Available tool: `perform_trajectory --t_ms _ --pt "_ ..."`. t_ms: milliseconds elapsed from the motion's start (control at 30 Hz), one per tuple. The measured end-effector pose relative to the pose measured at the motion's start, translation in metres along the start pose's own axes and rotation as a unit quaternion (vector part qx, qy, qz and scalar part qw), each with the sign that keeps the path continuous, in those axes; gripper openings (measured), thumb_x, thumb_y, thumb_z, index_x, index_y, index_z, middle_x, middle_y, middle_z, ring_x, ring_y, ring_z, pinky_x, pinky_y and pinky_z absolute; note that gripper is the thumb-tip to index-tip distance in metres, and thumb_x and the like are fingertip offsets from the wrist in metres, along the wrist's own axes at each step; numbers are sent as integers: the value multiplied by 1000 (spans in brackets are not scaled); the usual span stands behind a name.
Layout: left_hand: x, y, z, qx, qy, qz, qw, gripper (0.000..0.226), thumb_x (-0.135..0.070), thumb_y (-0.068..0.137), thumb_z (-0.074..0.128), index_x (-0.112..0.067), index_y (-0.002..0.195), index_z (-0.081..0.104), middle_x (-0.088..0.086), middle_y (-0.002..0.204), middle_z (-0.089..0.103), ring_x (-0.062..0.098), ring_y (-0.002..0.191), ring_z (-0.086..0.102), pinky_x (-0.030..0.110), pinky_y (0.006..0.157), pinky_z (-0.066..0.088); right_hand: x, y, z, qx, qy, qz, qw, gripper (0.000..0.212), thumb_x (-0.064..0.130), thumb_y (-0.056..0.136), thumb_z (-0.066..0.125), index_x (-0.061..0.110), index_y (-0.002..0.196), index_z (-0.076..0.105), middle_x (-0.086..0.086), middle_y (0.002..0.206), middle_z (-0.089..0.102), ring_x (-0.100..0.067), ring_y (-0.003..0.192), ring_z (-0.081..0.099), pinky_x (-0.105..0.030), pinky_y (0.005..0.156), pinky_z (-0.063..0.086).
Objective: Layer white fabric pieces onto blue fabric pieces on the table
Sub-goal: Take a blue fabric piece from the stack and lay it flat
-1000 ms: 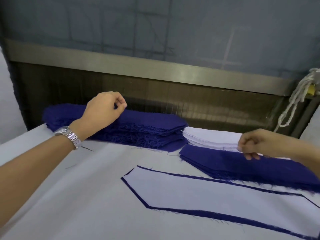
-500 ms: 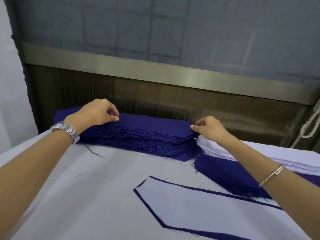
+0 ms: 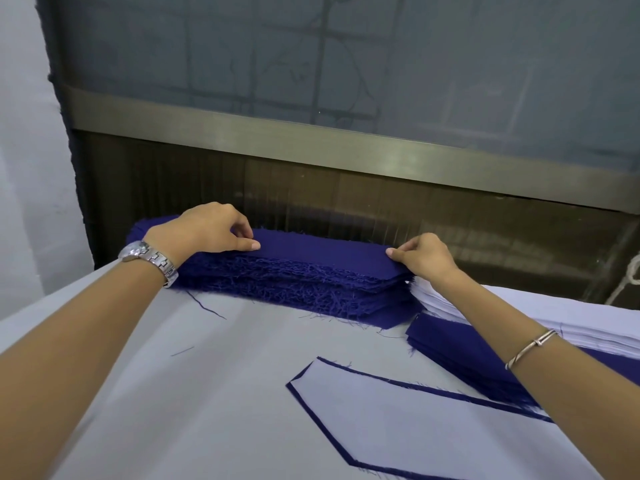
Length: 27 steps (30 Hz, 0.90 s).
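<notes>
Two hands are at work, and both have hold of one thing. The left hand [image 3: 204, 226] closes its grip on the top blue piece [image 3: 322, 245] near that piece's left part, thumb stretched flat on the cloth and fingers curled just behind it. The right hand [image 3: 424, 256] pinches the same piece at its right end, thumb on top. That piece lies flat on the back blue stack [image 3: 311, 289] at the far edge of the worktop [image 3: 173, 393], its long axis running left to right between the two hands. There are two blue stacks: the back one, thick with frayed edges, and a lower blue stack [image 3: 460, 351] just to its right and nearer. One white stack [image 3: 588, 313] rests on that lower stack's far part; the pieces in any stack are too many and too thin to count. One finished pair lies nearest: a single white piece [image 3: 415, 420] on a single blue piece [image 3: 311, 407], which shows only as a narrow border. Its pointed end faces left and its long axis runs right, out of view. One wristwatch [image 3: 152, 259] is on the left wrist and one bracelet [image 3: 530, 348] on the right.
</notes>
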<state>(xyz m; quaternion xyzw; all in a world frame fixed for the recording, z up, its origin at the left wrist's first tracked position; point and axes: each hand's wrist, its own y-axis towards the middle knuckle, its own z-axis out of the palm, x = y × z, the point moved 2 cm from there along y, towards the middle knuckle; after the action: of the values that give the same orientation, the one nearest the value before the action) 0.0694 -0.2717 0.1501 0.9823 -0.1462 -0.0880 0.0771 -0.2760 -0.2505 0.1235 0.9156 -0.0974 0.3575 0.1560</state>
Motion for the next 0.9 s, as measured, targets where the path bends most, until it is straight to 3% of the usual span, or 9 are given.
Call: perform_trajectory --t_ms 133,400,600,667,767,833,900 --pt "-1 1 0 8 12 1 1000 42 -55 90 61 -26 119 67 -7 111 62 11 96 56 38 90 52 1 3 4 9 34 34 999 22 30 90 74 12 77 71 -5 83 69 -20 87 62 -40 88 52" --pt "-1 3 1 10 15 4 1000 43 -55 90 61 -26 121 67 -8 109 61 10 95 54 34 86 49 4 5 5 -14 62 51 997 11 20 88 76 8 89 76 -9 93 71 -25 96 64 -42 94 53" --pt "1 4 3 3 3 9 1000 42 -54 90 62 -25 120 67 -9 106 60 9 93 54 31 81 46 10 -1 4 -51 35 -35 997 24 16 94 65 18 70 66 4 77 64 -10 77 58 -34 78 47" --pt "1 5 4 -2 -2 10 1000 41 -54 89 63 -25 118 67 -9 106 60 9 92 54 31 80 46 13 -4 4 -79 45 -74 993 17 16 97 58 14 80 62 3 81 62 -12 80 57 -32 76 45" --pt "1 5 5 -17 -3 11 1000 37 -54 88 63 -27 113 68 -8 105 62 10 92 55 32 80 48 16 -6 6 -74 86 -102 988 6 14 99 56 14 93 53 3 86 56 -15 82 55 -23 62 41" --pt "2 5 5 -28 -1 14 1000 32 -51 90 63 -28 111 68 -8 105 63 10 92 55 33 81 49 16 -8 7 -63 124 -103 985 16 9 97 62 17 104 49 1 98 56 -16 88 56 -20 64 44" --pt "3 5 6 -45 8 17 999 24 -43 93 64 -28 110 69 -5 109 65 11 91 55 35 83 50 17 -11 6 -72 151 -111 980 35 4 93 67 18 119 48 5 103 55 -16 94 58 -26 75 52"
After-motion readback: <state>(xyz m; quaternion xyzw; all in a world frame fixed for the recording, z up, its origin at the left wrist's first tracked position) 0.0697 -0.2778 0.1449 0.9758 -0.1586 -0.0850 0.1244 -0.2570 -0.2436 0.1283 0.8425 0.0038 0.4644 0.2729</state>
